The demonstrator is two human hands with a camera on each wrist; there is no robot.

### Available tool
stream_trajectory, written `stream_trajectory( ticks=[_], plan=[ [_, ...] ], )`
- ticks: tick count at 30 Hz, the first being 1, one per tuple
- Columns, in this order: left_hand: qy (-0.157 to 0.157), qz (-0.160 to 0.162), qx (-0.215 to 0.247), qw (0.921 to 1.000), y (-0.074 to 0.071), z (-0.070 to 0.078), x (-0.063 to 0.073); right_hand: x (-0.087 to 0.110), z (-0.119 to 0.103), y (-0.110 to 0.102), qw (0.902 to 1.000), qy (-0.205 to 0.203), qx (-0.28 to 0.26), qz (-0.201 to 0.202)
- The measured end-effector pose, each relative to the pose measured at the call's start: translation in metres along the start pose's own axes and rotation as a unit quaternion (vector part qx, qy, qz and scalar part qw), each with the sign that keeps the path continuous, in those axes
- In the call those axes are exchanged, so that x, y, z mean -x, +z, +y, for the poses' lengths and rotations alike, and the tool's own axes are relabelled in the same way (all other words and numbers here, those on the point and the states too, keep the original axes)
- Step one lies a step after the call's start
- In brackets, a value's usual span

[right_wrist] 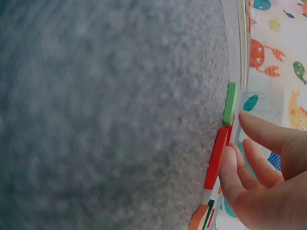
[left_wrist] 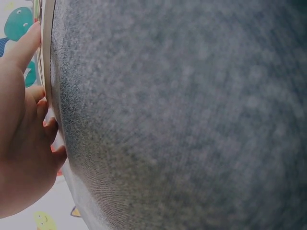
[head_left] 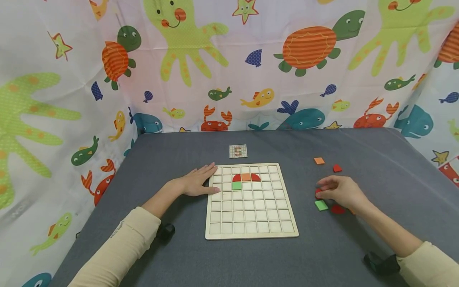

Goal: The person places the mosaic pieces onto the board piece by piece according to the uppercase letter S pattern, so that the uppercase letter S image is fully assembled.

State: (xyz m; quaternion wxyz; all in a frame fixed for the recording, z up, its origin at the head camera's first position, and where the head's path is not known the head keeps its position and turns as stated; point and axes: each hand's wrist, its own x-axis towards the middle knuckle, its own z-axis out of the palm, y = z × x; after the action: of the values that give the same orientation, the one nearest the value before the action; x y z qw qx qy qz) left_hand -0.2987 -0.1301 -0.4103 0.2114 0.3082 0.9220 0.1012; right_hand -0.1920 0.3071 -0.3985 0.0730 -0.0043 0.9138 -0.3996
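Observation:
On the table lies a wooden grid board (head_left: 251,227), holding a green square tile (head_left: 237,185), an orange square tile (head_left: 246,177) and two red rounded tiles, one on each side of the orange. My left hand (head_left: 196,181) rests at the board's upper left edge, fingers extended and thumb over the rim. To the right of the board, my right hand (head_left: 340,192) pinches a small red tile (head_left: 317,194) between thumb and fingertips, low at the table; the fingers hide most of it. Close to that hand lie a loose green tile (head_left: 321,205) and another red tile (head_left: 338,209).
A small pattern card (head_left: 238,151) lies behind the board. Farther back on the right are an orange tile (head_left: 319,161) and a red tile (head_left: 337,168). Another orange tile (head_left: 352,211) is partly hidden under the right wrist. A printed sea-animal curtain (head_left: 265,75) hangs behind the grey table.

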Motion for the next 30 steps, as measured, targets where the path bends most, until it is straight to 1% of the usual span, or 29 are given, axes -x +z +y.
stream_trajectory(
  ticks=[3, 7, 13, 17, 24, 30],
  plan=[
    [-0.005, -0.003, -0.004, 1.0, -0.0001, 0.0005, -0.0003, 0.001, 0.0004, 0.0016, 1.0, -0.006, -0.004, 0.001],
    [-0.015, -0.002, -0.008, 0.9998, 0.0013, -0.0007, -0.0027, 0.0019, 0.0004, 0.0028, 0.9998, -0.015, 0.012, 0.011],
    [-0.011, 0.003, 0.0, 0.9999, 0.0022, -0.0028, -0.0042, 0.0017, -0.0035, 0.0032, 0.9984, -0.03, 0.043, 0.019],
    [-0.011, -0.002, -0.002, 0.9999, 0.004, -0.0055, -0.0064, 0.001, -0.0052, 0.0037, 0.998, -0.034, 0.052, 0.011],
    [-0.01, -0.007, -0.005, 0.9999, 0.0051, -0.0069, -0.0086, 0.0008, -0.0053, 0.0033, 0.9969, -0.028, 0.073, -0.004],
    [-0.012, -0.008, -0.009, 0.9999, 0.0033, -0.0032, -0.0052, 0.0004, -0.0059, 0.0027, 0.9936, -0.054, 0.098, -0.005]
  ],
)
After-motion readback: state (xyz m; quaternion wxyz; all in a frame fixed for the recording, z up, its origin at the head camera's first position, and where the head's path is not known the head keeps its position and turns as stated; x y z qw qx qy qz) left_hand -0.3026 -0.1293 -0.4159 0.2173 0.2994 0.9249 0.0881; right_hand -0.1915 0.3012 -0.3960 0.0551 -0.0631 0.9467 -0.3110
